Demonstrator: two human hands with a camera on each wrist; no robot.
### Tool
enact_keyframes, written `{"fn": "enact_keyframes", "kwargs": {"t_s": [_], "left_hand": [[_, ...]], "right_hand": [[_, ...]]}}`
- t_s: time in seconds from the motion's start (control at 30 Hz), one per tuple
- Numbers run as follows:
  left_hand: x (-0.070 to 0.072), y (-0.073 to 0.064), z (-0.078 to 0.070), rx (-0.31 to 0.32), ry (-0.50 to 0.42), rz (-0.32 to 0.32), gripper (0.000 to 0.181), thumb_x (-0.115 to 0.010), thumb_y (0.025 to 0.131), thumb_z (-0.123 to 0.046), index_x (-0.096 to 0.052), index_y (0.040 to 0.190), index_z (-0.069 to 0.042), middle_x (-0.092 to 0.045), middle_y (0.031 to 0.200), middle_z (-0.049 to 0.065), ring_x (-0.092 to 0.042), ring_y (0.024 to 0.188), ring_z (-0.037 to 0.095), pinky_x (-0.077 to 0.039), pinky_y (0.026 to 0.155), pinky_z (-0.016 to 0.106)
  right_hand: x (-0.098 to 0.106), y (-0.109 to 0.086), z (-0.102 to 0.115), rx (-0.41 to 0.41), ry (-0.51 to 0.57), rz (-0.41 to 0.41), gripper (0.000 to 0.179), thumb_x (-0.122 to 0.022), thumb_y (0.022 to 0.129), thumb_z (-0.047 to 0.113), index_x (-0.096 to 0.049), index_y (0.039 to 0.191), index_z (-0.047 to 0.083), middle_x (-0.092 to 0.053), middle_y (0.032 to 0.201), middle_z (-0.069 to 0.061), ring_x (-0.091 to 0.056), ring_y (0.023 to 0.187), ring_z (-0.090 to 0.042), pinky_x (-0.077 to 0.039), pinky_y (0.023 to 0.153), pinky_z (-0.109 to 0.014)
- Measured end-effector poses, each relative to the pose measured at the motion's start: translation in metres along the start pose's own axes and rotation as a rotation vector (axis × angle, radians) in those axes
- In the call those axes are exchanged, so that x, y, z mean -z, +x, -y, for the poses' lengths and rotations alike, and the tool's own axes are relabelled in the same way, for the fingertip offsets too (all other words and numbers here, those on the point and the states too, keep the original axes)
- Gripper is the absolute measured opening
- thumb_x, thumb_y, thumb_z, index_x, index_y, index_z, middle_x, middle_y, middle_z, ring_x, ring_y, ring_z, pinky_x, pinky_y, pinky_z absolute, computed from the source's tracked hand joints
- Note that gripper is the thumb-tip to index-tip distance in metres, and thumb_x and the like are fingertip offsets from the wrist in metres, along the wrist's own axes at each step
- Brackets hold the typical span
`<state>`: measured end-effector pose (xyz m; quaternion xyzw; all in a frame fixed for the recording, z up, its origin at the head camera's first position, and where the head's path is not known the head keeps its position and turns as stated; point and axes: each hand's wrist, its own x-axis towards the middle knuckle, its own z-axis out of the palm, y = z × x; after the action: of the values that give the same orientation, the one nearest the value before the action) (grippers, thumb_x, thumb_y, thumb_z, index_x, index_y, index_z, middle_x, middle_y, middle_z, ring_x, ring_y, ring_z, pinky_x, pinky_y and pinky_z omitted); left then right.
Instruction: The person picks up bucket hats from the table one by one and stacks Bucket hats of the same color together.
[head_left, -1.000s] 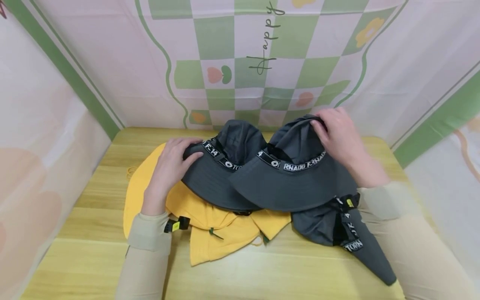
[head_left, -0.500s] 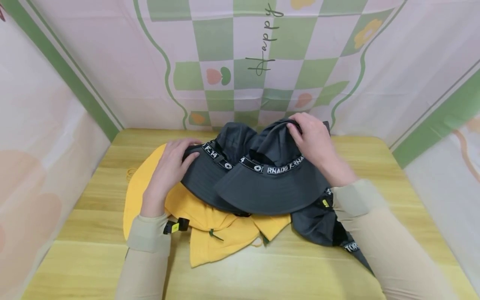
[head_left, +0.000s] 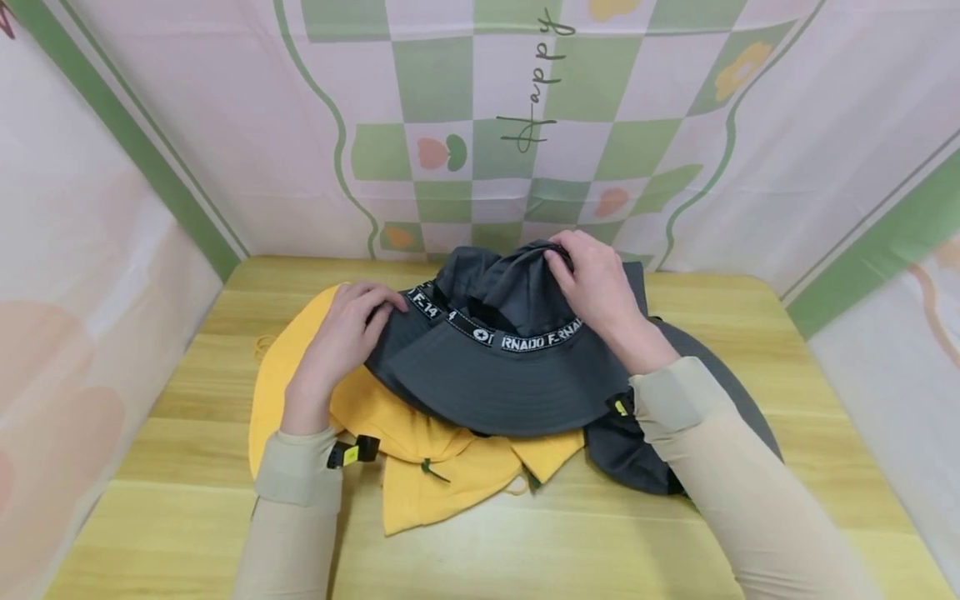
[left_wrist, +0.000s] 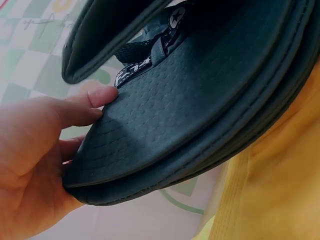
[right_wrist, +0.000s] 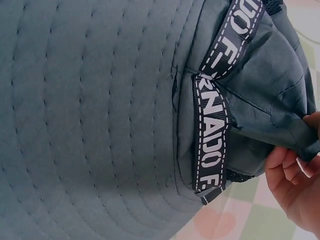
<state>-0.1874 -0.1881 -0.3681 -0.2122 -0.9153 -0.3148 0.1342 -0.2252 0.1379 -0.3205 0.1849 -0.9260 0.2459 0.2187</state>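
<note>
Gently, your right hand (head_left: 596,279) pinches the crumpled crown of a dark gray hat (head_left: 487,379) at the center of the frame, its band lettered in white above a wide, stitched brim. Left of center, your left hand (head_left: 348,329) grips the brim of a second dark hat (head_left: 397,329), thumb on top; the front hat overlaps it, and the left wrist view shows brim edges layered closely together. Beneath both, a yellow pile of cloth (head_left: 450,496) spreads across the lower left of the frame, a dark green tie (head_left: 435,471) on its front. Another dark hat (head_left: 622,454) lies at lower right, partly hidden by your sleeve (head_left: 727,467), on the wood-grain counter (head_left: 510,558). A checkered backdrop (head_left: 510,83) fills the top, lettered "Happy."
</note>
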Motion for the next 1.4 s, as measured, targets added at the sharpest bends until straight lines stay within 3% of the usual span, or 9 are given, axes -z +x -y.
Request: {"fn": "enact_keyframes", "kwargs": {"t_s": [0.2,0.37,0.5,0.63,0.8,1.03,1.23,1.4], "left_hand": [[0.001,0.001,-0.002,0.083,-0.04,0.041,0.027,-0.045,0.105,-0.016,-0.072,0.105,-0.014,-0.066,0.122,0.01,-0.051,0.122,0.031,-0.034,0.109,0.047],[0.001,0.0,-0.003,0.133,-0.026,0.075,0.035,-0.054,0.101,-0.044,-0.07,0.111,-0.014,-0.063,0.126,0.009,-0.048,0.128,0.03,-0.027,0.119,0.049],[0.0,-0.001,-0.004,0.145,0.004,0.083,0.044,-0.066,0.092,-0.053,-0.07,0.114,-0.015,-0.061,0.128,0.009,-0.048,0.126,0.031,-0.033,0.114,0.049],[-0.001,-0.002,-0.003,0.111,0.041,0.08,0.05,-0.078,0.082,-0.052,-0.07,0.114,-0.014,-0.061,0.128,0.01,-0.049,0.119,0.031,-0.041,0.102,0.047],[0.0,-0.002,-0.003,0.092,0.038,0.07,0.05,-0.083,0.079,-0.043,-0.068,0.115,-0.012,-0.061,0.126,0.01,-0.05,0.119,0.032,-0.041,0.103,0.048],[0.0,-0.003,-0.005,0.113,0.083,0.048,0.047,-0.083,0.08,-0.041,-0.066,0.115,-0.015,-0.064,0.125,0.009,-0.053,0.123,0.035,-0.045,0.103,0.053],[-0.001,-0.004,-0.005,0.111,0.109,0.023,0.044,-0.083,0.08,-0.04,-0.066,0.113,-0.016,-0.065,0.123,0.009,-0.057,0.12,0.033,-0.049,0.097,0.054],[-0.002,-0.003,-0.005,0.103,0.111,0.005,0.042,-0.083,0.081,-0.038,-0.066,0.112,-0.017,-0.066,0.122,0.009,-0.058,0.118,0.033,-0.049,0.095,0.053]], "right_hand": [[-0.008,0.002,0.009,-0.021,0.021,0.006,0.022,-0.056,0.102,0.017,-0.067,0.11,0.001,-0.07,0.112,-0.019,-0.066,0.102,-0.038,-0.051,0.09,-0.053],[-0.014,0.006,0.017,-0.033,0.053,0.015,0.022,-0.055,0.102,0.017,-0.067,0.11,0.0,-0.071,0.113,-0.019,-0.066,0.105,-0.037,-0.052,0.093,-0.051],[-0.019,0.007,0.024,-0.037,0.074,0.013,0.022,-0.056,0.102,0.016,-0.068,0.109,-0.001,-0.071,0.112,-0.019,-0.067,0.105,-0.037,-0.052,0.093,-0.05],[-0.023,0.008,0.028,-0.046,0.085,-0.004,0.022,-0.057,0.101,0.015,-0.068,0.109,-0.001,-0.072,0.111,-0.019,-0.067,0.105,-0.036,-0.051,0.093,-0.05],[-0.027,0.008,0.029,-0.035,0.112,0.011,0.023,-0.055,0.102,0.017,-0.067,0.112,-0.001,-0.07,0.112,-0.019,-0.066,0.106,-0.036,-0.051,0.095,-0.049],[-0.028,0.004,0.023,-0.014,0.149,0.075,0.03,-0.056,0.102,0.02,-0.063,0.124,0.001,-0.065,0.119,-0.019,-0.062,0.111,-0.035,-0.049,0.098,-0.049],[-0.033,-0.001,0.012,-0.019,0.188,0.16,0.047,-0.051,0.1,0.012,-0.048,0.146,0.004,-0.054,0.138,-0.021,-0.053,0.128,-0.036,-0.042,0.11,-0.05],[-0.038,-0.007,-0.004,-0.06,0.168,0.233,0.061,-0.052,0.098,0.011,-0.033,0.155,0.005,-0.041,0.151,-0.022,-0.041,0.14,-0.038,-0.034,0.116,-0.053]]}}
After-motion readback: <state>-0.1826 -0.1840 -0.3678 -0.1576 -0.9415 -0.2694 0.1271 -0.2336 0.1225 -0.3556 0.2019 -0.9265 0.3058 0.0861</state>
